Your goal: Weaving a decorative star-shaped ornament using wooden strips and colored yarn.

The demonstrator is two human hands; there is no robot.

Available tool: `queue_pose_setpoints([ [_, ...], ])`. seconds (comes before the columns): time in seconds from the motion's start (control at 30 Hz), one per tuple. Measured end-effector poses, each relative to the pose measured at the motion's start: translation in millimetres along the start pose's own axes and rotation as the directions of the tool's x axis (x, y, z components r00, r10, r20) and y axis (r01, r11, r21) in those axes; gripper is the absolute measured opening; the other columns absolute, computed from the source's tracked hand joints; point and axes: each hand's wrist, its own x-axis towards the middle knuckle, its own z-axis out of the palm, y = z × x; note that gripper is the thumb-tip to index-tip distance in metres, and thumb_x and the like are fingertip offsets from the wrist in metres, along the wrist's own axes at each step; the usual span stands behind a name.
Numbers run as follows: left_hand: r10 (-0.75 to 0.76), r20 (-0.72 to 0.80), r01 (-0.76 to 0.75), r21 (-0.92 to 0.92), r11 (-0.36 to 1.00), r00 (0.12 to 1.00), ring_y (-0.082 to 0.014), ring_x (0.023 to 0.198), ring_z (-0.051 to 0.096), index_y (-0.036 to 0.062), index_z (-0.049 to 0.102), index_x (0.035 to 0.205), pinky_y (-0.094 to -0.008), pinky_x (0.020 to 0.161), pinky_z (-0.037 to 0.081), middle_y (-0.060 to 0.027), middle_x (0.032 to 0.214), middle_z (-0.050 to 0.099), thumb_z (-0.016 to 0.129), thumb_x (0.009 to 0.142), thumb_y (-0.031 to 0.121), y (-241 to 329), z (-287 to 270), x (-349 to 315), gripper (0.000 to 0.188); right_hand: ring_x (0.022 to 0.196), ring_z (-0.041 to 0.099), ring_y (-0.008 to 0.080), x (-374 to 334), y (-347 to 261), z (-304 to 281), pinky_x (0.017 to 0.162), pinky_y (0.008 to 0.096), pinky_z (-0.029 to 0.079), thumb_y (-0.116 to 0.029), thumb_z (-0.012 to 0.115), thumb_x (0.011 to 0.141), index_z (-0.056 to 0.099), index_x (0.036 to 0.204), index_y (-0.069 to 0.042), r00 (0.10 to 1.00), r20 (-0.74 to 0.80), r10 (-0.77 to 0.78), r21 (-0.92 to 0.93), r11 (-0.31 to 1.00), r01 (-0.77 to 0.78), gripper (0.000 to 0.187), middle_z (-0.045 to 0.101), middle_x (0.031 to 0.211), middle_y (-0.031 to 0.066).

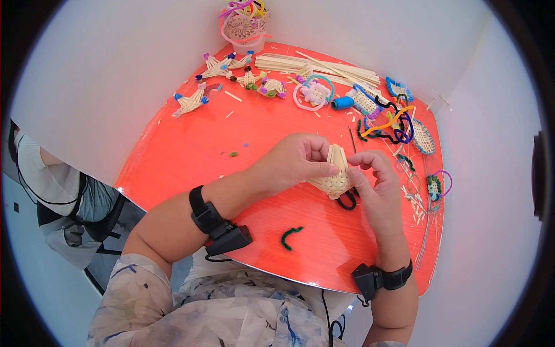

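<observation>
Between my hands, above the table, is a small woven piece of pale flat strips (336, 185), with a tight checked weave below and loose strip ends standing up. My left hand (302, 158) pinches its left side between thumb and curled fingers. At its right edge, my right hand (377, 180) has thumb and forefinger bent around the strips, the other fingers loosely curled. Partly hidden under the weave lies a black looped handle (347, 201), seemingly of scissors. Nearer me on the table rests a short curved green pipe cleaner (289, 237).
The red table (191, 150) has finished woven pieces (215, 68) at the far left and a bundle of pale strips (324, 70) behind. A pink basket (245, 29) stands at the back. Pipe cleaners (399, 124) and strip scraps (417, 208) lie right. Another person (75, 173) sits left.
</observation>
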Motion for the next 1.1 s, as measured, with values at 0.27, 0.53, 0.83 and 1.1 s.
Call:
queue_pose_setpoints([
  [0.27,-0.071,0.011,0.071,-0.001,0.997,0.997,-0.0064,0.076,0.06,0.004,0.06,0.088,-0.0206,0.066,0.047,-0.0016,0.084,0.064,0.066,0.085,0.011,-6.4,-8.1,1.4,0.01,0.088,0.049,0.0202,0.4,-9.1,-0.8,0.082,0.0343,0.035,-0.007,0.074,0.069,0.065,0.085,-0.01,0.961,-0.031,-0.273,-0.308,0.918,0.251,0.019,0.057,0.089,0.0021],
  [0.53,-0.12,0.001,0.119,-0.08,0.99,0.993,-0.007,0.075,0.061,0.0034,0.06,0.089,-0.0202,0.064,0.047,-0.0025,0.085,0.065,0.064,0.086,0.01,-10.5,-6.9,3.2,0.008,0.086,0.049,0.0177,0.9,-14.1,1.1,0.079,0.0348,0.028,-0.009,0.075,0.065,0.067,0.081,-0.015,0.933,0.027,-0.358,-0.437,0.835,0.334,0.018,0.058,0.084,-0.0043],
  [0.83,-0.128,-0.004,0.127,-0.119,0.985,0.992,-0.0063,0.072,0.059,0.0044,0.058,0.086,-0.0196,0.063,0.047,-0.002,0.084,0.064,0.064,0.086,0.007,-12.9,-6.2,3.9,0.006,0.086,0.049,0.0186,3.4,-15.4,3.2,0.078,0.0359,0.027,-0.008,0.072,0.068,0.063,0.08,-0.015,0.923,0.069,-0.379,-0.445,0.816,0.369,0.016,0.058,0.082,-0.0045],
  [1.1,-0.135,-0.033,0.135,0.006,0.991,0.99,-0.0065,0.072,0.06,0.0039,0.06,0.088,-0.0207,0.065,0.047,-0.0017,0.083,0.064,0.066,0.085,0.008,-1.5,-6.0,1.1,0.007,0.085,0.052,0.015,1.6,-8.4,-5.1,0.08,0.0297,0.039,-0.008,0.064,0.082,0.063,0.086,-0.005,0.983,-0.183,-0.029,0.078,0.996,0.044,0.006,0.058,0.087,0.0025],
])
